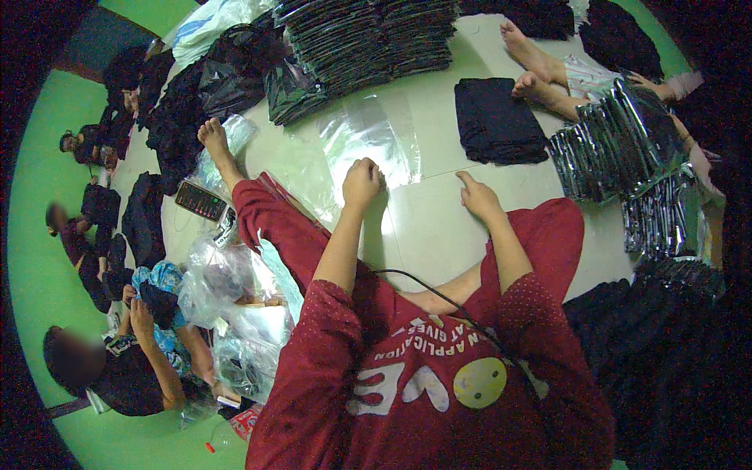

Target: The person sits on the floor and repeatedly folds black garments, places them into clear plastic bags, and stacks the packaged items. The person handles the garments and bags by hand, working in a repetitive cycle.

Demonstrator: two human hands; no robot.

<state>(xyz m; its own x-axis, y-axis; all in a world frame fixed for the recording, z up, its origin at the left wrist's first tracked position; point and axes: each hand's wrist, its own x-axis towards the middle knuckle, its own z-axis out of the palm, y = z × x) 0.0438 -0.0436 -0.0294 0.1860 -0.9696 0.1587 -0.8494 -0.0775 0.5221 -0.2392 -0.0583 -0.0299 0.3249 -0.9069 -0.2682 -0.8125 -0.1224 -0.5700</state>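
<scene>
My left hand is above the floor in front of me, its fingers curled in. It is at the near edge of a spread of flat clear plastic bags; whatever its fingers may hold is hidden. To the right, my right hand hangs over bare tile, index finger stretched out toward the left and nothing visible in it. Beyond that hand lies a pile of folded black garments, touched by neither hand.
Tall stacks of black garments in clear bags stand ahead, with more bagged stacks at right, near another person's bare feet. Left are a phone, crumpled clear plastic and several seated people. A black cable crosses my lap.
</scene>
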